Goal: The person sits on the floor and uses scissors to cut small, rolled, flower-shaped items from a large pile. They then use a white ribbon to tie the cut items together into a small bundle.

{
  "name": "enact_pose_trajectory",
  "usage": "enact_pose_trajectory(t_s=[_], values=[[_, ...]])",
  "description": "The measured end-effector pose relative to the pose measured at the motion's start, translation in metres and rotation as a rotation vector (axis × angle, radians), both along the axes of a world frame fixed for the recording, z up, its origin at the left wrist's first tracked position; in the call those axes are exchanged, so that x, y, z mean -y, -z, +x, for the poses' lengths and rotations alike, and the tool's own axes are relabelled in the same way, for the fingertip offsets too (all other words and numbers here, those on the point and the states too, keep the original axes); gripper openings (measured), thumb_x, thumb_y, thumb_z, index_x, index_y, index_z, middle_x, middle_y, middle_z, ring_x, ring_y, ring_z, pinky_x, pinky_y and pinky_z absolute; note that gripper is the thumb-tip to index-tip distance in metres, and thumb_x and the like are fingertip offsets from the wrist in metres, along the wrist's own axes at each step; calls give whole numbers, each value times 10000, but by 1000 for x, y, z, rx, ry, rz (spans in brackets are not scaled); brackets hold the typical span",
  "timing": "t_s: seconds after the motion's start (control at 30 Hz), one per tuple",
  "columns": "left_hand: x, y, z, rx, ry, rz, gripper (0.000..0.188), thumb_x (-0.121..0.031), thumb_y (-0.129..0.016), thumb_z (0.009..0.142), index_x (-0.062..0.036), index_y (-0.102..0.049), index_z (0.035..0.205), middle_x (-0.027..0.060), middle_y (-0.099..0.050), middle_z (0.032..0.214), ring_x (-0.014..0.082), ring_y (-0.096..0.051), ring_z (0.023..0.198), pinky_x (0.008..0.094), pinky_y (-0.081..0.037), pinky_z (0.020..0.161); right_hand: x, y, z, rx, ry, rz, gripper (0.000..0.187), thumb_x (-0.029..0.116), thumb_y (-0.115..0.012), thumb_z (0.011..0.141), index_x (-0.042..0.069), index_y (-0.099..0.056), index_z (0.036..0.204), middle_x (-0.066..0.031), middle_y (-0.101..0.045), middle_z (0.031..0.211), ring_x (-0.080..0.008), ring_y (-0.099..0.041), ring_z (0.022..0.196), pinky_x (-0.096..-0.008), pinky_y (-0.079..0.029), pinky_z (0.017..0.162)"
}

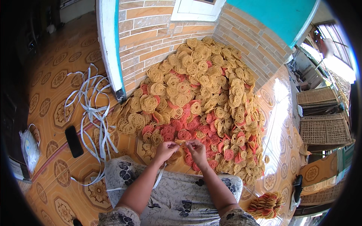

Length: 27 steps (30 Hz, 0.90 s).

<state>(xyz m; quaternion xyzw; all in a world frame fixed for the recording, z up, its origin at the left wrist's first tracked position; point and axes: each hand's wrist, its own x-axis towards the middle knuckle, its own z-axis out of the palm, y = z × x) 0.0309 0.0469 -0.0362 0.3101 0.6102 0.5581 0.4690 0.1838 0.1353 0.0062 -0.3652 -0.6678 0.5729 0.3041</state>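
A large heap of thin, lacy, coiled rounds (203, 81), yellow and red, that look like dried noodle crackers, lies in front of me against the wall corner. My left hand (166, 151) and my right hand (197, 150) meet above its near edge, fingertips pinched together. Between them is a small yellow lacy round (181, 142), partly covered by the fingers. A narrow white strip (160, 176) hangs below my left hand over the patterned cloth on my lap (177, 196).
Tangled white strips (92, 109) and a black phone (74, 142) lie on the tiled floor to the left, with a clear plastic bag (29, 148) beyond. At lower right sits a bundle of stacked rounds (266, 205). Woven racks (324, 129) stand at right.
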Motion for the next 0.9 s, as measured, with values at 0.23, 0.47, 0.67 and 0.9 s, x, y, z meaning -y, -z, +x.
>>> enact_pose_trajectory(t_s=[0.23,0.47,0.67,0.9], values=[[3,-5,2,-64,55,-11,146,-111,-691,890,9,-704,973,-4,-687,827,52,-599,747,226,-482,692,-1,-15,3,38,-131,-19,202,55,-674,879,-19,-640,1064,-64,-681,930,-145,-641,905,-278,-490,820],[-1,-17,3,-204,2,109,239,-121,-635,935,-35,-650,1157,47,-681,1056,91,-615,931,262,-491,796,-1,-9,1,224,-177,98,170,21,-687,863,19,-555,970,-43,-644,890,-115,-598,854,-288,-471,819],[5,-24,4,-507,172,-25,227,-206,-701,890,-32,-702,1036,86,-728,926,163,-691,830,295,-526,747,-10,0,3,8,-69,39,233,-8,-678,863,70,-460,886,-41,-628,881,-103,-549,845,-267,-447,816],[-2,1,4,-288,-44,-35,196,-238,-714,868,-73,-722,972,40,-729,780,110,-683,687,261,-508,638,-21,20,-15,541,36,873,375,220,-700,815,147,-628,1176,-60,-622,1041,-299,-559,981,-441,-384,873]])
